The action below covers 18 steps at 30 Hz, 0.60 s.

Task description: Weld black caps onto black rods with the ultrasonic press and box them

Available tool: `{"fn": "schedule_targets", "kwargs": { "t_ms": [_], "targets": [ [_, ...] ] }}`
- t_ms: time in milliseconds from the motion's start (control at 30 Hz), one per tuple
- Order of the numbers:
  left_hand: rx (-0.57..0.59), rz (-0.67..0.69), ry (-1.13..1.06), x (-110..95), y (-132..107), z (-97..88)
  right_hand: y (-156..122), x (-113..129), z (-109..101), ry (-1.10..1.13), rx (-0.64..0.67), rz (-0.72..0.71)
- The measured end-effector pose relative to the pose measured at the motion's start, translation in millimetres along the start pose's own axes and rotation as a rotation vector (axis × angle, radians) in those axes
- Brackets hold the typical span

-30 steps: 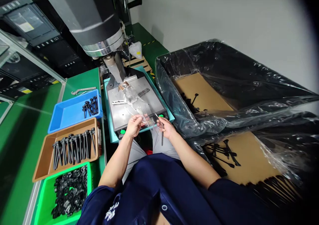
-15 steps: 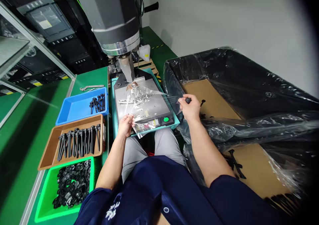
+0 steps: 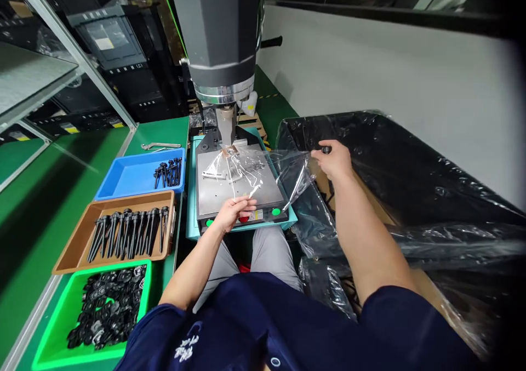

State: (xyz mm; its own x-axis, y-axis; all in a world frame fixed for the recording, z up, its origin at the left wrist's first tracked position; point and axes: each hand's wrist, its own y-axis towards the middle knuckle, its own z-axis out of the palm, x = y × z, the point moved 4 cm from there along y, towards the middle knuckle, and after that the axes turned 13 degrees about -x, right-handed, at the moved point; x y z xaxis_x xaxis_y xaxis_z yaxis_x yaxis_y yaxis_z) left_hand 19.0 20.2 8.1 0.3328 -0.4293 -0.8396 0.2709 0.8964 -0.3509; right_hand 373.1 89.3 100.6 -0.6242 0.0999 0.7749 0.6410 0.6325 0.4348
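Observation:
A sheet of clear plastic film (image 3: 299, 183) stretches across the metal plate (image 3: 211, 193) of a machine. My left hand (image 3: 236, 213) pinches its near edge, just above the front buttons. To the right, my right hand (image 3: 336, 160) is closed on the film's other side. A small black part (image 3: 326, 149) pokes out of that fist; the rest of it is hidden. Above the plate hangs the grey machine head (image 3: 222, 36), its metal tool (image 3: 226, 125) pointing down at a small copper-coloured fixture (image 3: 230, 150).
On the left stand a blue tray (image 3: 127, 175) and a brown tray (image 3: 78, 238) with black bolt-like parts, and a green bin (image 3: 49, 332) of small black pieces. A wrench (image 3: 161, 145) lies behind them. Black plastic lines a large box (image 3: 394, 157) at right.
My left hand has moved right along the plate's front, and my right hand has moved further right and slightly up. The film spreads wider between them. The head view has shifted.

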Motion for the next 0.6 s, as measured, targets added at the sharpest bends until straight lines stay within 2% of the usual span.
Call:
{"fn": "schedule_targets", "kwargs": {
  "t_ms": [133, 233, 367, 500, 600],
  "targets": [
    [0.177, -0.033, -0.023, 1, 8, 24.9, 38, 22, -10, -0.136, 0.109, -0.028],
    [0.24, -0.071, -0.053, 4, 16, 26.5, 58, 37, -15, -0.253, 0.192, -0.042],
    [0.08, -0.005, -0.144, -9, 40, -0.8, 75, 44, -12, -0.366, 0.26, -0.065],
    [-0.175, 0.103, -0.311, -48, 61, -35.3, 85, 43, -4, -0.449, 0.337, -0.093],
    [-0.361, 0.081, -0.389, -79, 73, -52.1, 90, 41, 3, -0.518, 0.423, -0.103]
  ]
}}
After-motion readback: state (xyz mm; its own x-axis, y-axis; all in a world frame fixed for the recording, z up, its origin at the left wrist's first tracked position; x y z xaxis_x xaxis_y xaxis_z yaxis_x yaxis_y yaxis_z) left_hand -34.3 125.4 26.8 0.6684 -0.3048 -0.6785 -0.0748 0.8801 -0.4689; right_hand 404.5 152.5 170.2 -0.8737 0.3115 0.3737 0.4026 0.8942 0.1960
